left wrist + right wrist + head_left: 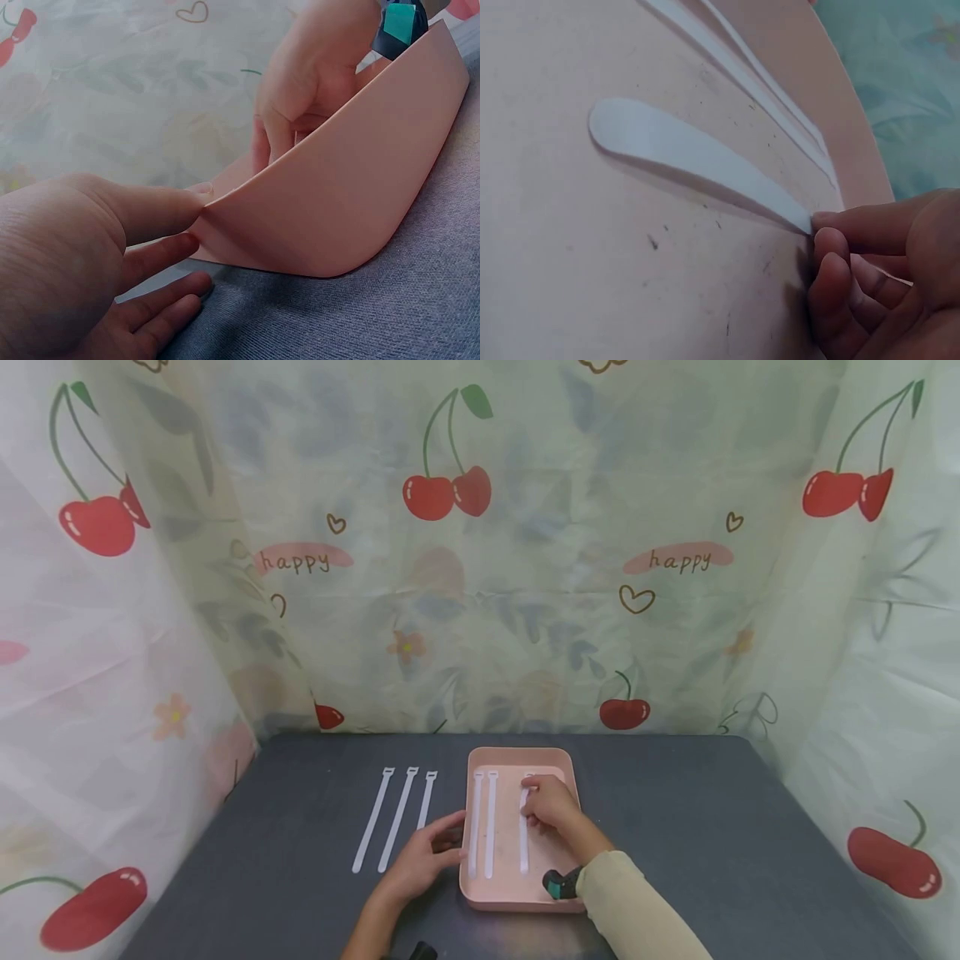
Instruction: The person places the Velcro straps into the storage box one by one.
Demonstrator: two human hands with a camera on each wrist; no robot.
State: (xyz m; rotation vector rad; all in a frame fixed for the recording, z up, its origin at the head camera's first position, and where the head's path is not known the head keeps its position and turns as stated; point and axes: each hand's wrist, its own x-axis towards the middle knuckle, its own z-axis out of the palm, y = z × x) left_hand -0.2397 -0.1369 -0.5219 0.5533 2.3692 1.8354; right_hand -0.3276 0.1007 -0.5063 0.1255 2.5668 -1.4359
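Observation:
My right hand (pixel 553 802) pinches a white cable tie (pixel 524 843) near its slotted end, over the floor of the pink tray (pixel 517 902). In the right wrist view this cable tie (pixel 697 154) bows slightly above the tray floor, its rounded end pointing away from the fingertips (pixel 829 240). Two more white cable ties (pixel 491 827) lie side by side along the tray's left wall. At the left rim, my left hand (pixel 422 860) grips the tray; in the left wrist view its thumb (pixel 161 214) meets the rim, with other fingers outside the wall.
Left of the tray, several white cable ties, such as one long tie (pixel 372 822), lie in a row on the dark grey table (pixel 300 843). A cherry-patterned curtain (pixel 480 635) encloses the back and both sides.

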